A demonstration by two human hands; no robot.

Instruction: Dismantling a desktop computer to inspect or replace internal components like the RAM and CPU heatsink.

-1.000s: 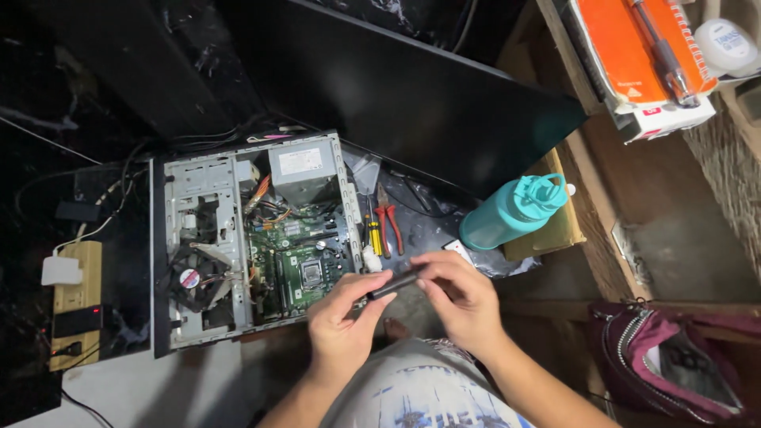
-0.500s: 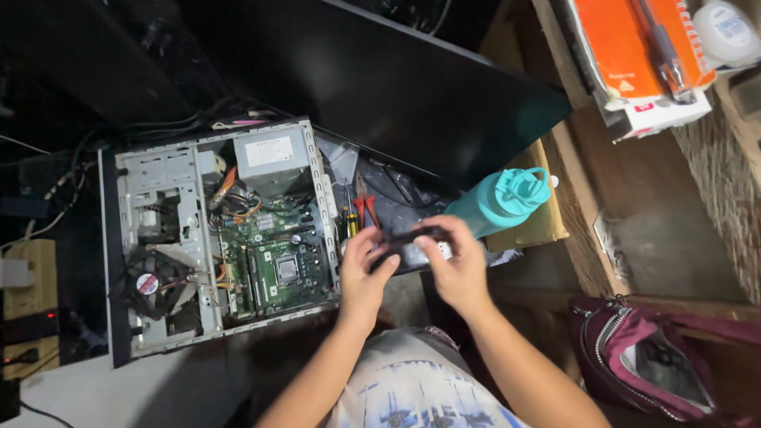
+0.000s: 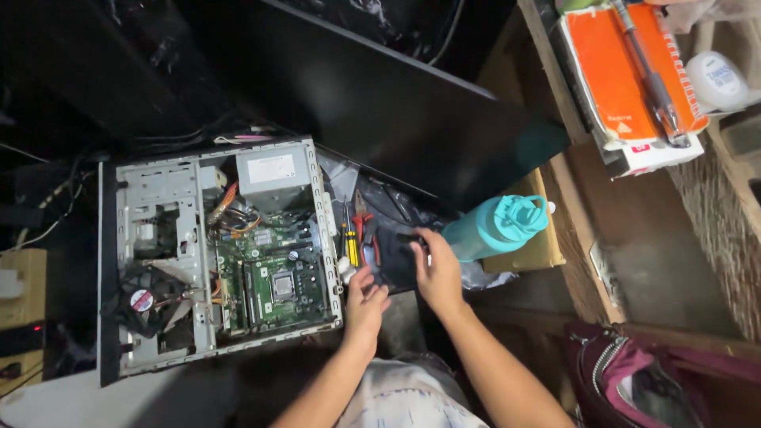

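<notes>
An open grey computer case (image 3: 158,198) lies on its side at left, showing a green motherboard (image 3: 277,277), a silver power supply (image 3: 273,170) and a black fan (image 3: 143,301). Just right of the case my left hand (image 3: 365,305) hovers with fingers apart, holding nothing, beside a yellow-handled screwdriver (image 3: 351,246) and red-handled pliers (image 3: 365,226). My right hand (image 3: 436,273) rests on a dark tool pouch (image 3: 392,257), its fingertips pinching a small dark tool (image 3: 412,238). What the tool is stays unclear in the dim light.
A teal water bottle (image 3: 495,226) lies on a yellow box (image 3: 535,250) right of my hands. A large black panel (image 3: 412,119) lies behind. At top right an orange book (image 3: 626,71) carries a pen. A purple bag (image 3: 650,380) sits bottom right, a power strip (image 3: 20,317) far left.
Both hands held a long dark tool between them before. Now they have moved up to the pouch, the left hand has let go, and the view has shifted.
</notes>
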